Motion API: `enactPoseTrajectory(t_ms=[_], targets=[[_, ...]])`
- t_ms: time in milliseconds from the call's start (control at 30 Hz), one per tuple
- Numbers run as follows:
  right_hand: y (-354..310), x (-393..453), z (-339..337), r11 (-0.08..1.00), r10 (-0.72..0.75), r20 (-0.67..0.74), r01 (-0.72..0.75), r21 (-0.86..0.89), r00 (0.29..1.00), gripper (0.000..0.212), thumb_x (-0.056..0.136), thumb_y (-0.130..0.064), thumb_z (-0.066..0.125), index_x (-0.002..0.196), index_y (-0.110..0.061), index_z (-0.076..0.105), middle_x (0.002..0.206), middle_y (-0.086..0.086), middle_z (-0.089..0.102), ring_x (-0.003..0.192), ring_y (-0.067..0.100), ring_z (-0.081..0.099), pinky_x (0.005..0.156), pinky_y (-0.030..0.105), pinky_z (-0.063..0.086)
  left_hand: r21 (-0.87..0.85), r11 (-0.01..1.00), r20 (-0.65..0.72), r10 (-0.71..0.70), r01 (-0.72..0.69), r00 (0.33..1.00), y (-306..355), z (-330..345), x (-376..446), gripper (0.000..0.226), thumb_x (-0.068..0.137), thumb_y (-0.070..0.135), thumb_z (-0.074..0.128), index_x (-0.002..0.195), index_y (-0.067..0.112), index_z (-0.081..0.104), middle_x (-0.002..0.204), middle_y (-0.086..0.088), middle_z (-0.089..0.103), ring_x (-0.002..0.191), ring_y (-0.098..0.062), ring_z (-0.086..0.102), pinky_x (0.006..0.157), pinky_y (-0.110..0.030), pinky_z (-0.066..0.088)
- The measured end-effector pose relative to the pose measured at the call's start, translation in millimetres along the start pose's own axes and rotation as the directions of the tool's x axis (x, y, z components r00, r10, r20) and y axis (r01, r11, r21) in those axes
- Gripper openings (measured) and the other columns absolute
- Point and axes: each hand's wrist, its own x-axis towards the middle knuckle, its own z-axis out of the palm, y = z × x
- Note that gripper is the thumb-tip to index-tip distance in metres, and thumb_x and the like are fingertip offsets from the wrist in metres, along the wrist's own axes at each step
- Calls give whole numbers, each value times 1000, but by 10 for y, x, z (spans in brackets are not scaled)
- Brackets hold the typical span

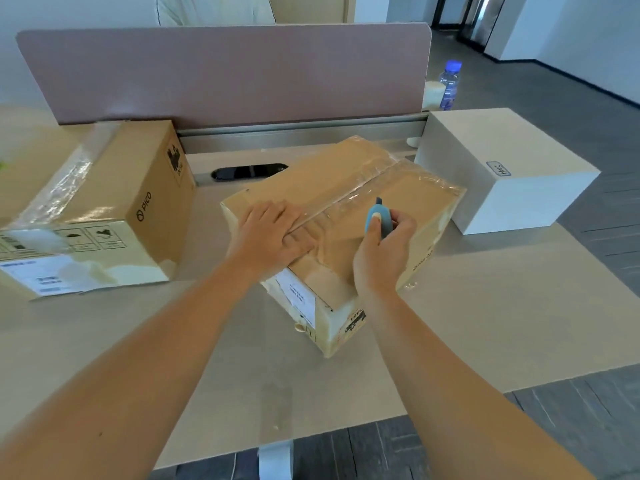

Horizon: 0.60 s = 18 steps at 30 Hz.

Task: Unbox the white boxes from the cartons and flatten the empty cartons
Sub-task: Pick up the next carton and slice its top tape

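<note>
A taped brown carton (pixel 349 188) sits in the middle of the desk, its top flaps closed under clear tape. My left hand (pixel 273 233) lies flat on the carton's top near the taped seam, fingers straight. My right hand (pixel 384 251) grips a small blue box cutter (pixel 377 218), its tip pointing at the tape seam. A second taped carton (pixel 114 202), printed PICO, stands at the left. A white box (pixel 498 168) with a small label rests at the right edge of the desk.
A pink divider panel (pixel 225 71) and a metal cable rail run along the back of the desk (pixel 467 317). A water bottle (pixel 450 84) and a pale cup stand behind the white box. The desk's right and front edges drop to dark floor.
</note>
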Motion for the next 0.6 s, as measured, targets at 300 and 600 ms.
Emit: enactPoseTrajectory(t_ms=[300, 600], targets=[[-3, 398, -8, 987, -121, 223, 142, -81, 967, 23, 96, -17, 45, 117, -7, 47, 79, -21, 42, 70, -6, 45, 65, 5, 40, -94, 966, -123, -253, 242, 960, 222, 102, -59, 100, 59, 72, -2, 137, 25, 40, 145, 0, 35, 137, -24, 22, 113, -37, 9], [-17, 1041, -120, 973, -99, 539, 194, -123, 837, 23, 93, -16, 50, 115, -9, 50, 104, -3, 51, 89, 8, 50, 63, 9, 39, -150, 783, -143, -622, 604, 770, 949, 201, 11, 65, 90, 57, 35, 142, 18, 33, 152, -8, 23, 142, -30, 9, 115, -43, -2]])
